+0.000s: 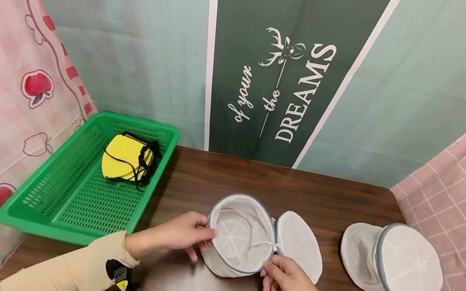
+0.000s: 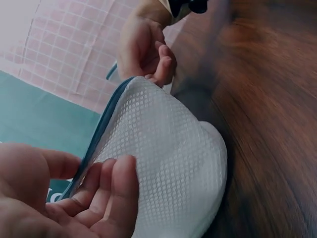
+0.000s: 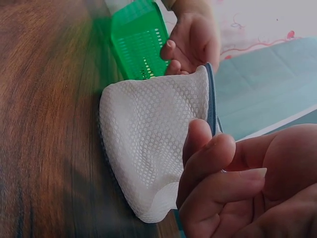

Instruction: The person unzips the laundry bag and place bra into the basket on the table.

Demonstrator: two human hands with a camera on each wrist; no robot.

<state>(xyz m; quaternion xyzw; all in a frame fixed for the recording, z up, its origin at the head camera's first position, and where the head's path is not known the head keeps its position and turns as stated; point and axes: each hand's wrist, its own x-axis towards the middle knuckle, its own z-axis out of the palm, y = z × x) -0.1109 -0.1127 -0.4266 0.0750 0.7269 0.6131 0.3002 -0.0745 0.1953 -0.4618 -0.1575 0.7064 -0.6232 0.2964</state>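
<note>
A round white mesh laundry bag [image 1: 217, 257] with a grey zip edge stands on the table, its lid [image 1: 300, 244] unzipped and folded out to the right. Its mouth faces up and the inside looks bare. On the left, my left hand [image 1: 189, 234] pinches the rim between thumb and fingers; the left wrist view shows the mesh side [image 2: 163, 148] below that grip. At the right of the rim, near the lid's hinge, my right hand [image 1: 287, 280] pinches the zip edge. The bag's side [image 3: 148, 134] looks slightly creased in the right wrist view.
A green plastic basket [image 1: 61, 235] stands at the left, holding yellow pieces [image 1: 122, 155] with black cords. Another white mesh bag [image 1: 410, 265] with a zip lies at the right. Curtains [image 1: 160, 56] border the table's back and sides.
</note>
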